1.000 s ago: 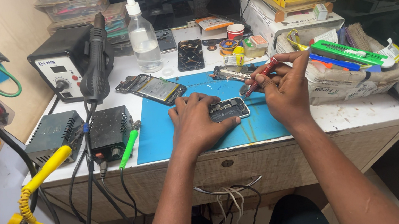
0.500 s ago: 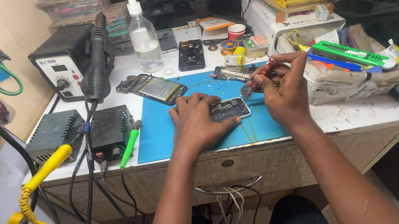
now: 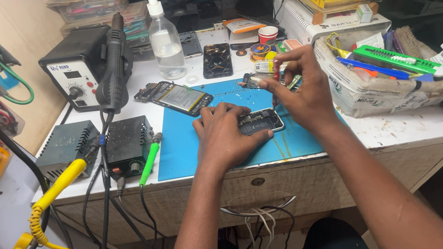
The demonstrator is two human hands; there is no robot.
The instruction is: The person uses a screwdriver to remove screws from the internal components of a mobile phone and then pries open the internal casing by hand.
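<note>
My right hand (image 3: 303, 87) has lifted slightly toward the counter's far edge, pinching a thin tool; I cannot tell which. My left hand (image 3: 226, 135) lies flat, pinning the opened black phone (image 3: 260, 121) mid-mat, long axis left-right, just nearward of the right hand.
</note>
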